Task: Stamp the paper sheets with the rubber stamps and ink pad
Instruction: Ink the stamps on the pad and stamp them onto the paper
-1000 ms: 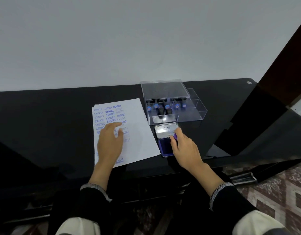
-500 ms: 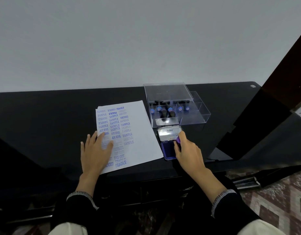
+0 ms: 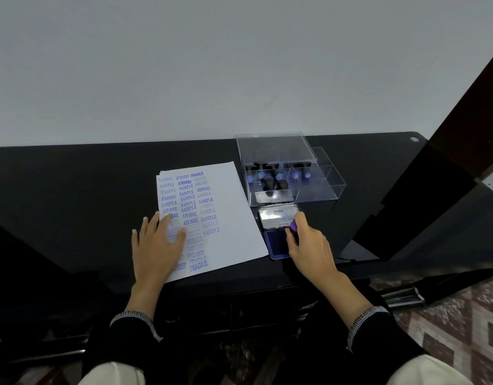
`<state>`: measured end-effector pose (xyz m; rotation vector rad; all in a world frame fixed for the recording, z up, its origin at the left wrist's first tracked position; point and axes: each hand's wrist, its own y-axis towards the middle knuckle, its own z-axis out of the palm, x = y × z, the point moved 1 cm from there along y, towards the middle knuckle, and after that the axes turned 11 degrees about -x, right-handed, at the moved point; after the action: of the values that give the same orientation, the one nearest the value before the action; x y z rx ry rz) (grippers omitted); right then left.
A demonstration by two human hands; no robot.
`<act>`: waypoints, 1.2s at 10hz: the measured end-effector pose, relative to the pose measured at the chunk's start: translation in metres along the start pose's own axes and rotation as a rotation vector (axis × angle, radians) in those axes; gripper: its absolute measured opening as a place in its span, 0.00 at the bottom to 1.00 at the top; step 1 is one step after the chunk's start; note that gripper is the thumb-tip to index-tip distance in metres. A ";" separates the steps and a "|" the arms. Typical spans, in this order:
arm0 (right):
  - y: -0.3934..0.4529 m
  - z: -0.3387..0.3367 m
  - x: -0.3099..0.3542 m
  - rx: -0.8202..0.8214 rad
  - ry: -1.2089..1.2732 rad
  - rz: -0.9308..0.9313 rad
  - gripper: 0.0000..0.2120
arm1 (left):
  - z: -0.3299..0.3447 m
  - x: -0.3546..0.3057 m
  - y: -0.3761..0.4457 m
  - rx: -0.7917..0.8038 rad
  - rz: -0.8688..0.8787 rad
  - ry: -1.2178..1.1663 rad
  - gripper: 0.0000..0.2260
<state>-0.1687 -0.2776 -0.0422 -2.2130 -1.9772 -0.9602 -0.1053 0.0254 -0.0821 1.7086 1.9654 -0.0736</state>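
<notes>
Left hand [image 3: 156, 245] flat, fingers spread, on paper sheets [image 3: 228, 218]; right hand [image 3: 309, 245] grips purple stamp [image 3: 293, 225] w/ base on ink pad [image 3: 276, 243].

Dim, even light; glossy black table [image 3: 73, 190] mirrors the wall, with wide-angle bending at edges.

A glossy black surface [image 3: 73, 184] stands against a plain pale wall [image 3: 212, 65]; at lower right, a floor [image 3: 462, 329] of red-and-cream diamond-patterned tiles.
</notes>
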 end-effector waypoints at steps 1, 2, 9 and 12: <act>0.007 -0.005 -0.001 0.039 0.041 0.051 0.09 | 0.000 -0.001 0.000 -0.008 -0.003 0.001 0.25; 0.007 -0.003 0.004 0.040 0.166 0.118 0.10 | -0.001 -0.001 0.002 -0.012 -0.008 -0.003 0.25; 0.005 0.011 0.021 0.043 0.017 0.038 0.11 | 0.001 0.001 0.000 -0.018 -0.011 -0.007 0.26; -0.003 0.016 0.024 0.003 -0.066 0.016 0.06 | 0.001 0.001 0.000 -0.024 -0.002 -0.010 0.25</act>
<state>-0.1649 -0.2496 -0.0453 -2.2839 -1.9834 -0.8930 -0.1053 0.0257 -0.0834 1.6878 1.9533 -0.0597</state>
